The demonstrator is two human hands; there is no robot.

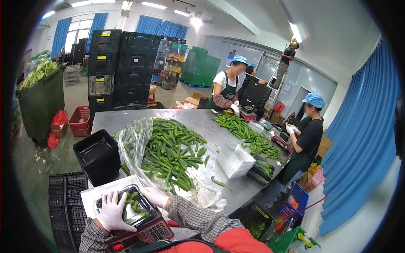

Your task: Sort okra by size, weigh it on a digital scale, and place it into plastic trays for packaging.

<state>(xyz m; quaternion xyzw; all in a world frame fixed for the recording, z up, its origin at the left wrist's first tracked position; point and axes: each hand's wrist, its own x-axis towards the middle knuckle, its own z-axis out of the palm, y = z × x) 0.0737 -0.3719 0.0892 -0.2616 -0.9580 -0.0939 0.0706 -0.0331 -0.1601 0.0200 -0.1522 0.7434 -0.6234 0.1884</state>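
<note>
A black plastic tray of okra under a clear lid (136,202) rests on the metal pan of a red digital scale (155,231), whose display is lit. My left hand (112,212), in a white glove, spans the lid's left side with its thumb at the near edge. On the opposite side, my gloved right hand (155,196) holds the tray's rim; its fingertips are partly hidden. A large pile of okra (172,148) lies just beyond, beside a clear plastic bag (134,142). Left of the pile stands a stack of black trays (96,156).
The steel table (208,121) bears a stack of clear lids (235,161) and more okra (246,131). Two co-workers (229,82) (308,136) stand across it. Black crates (68,205) stand at left, a crate (253,218) at right. A person (284,60) is on a ladder behind.
</note>
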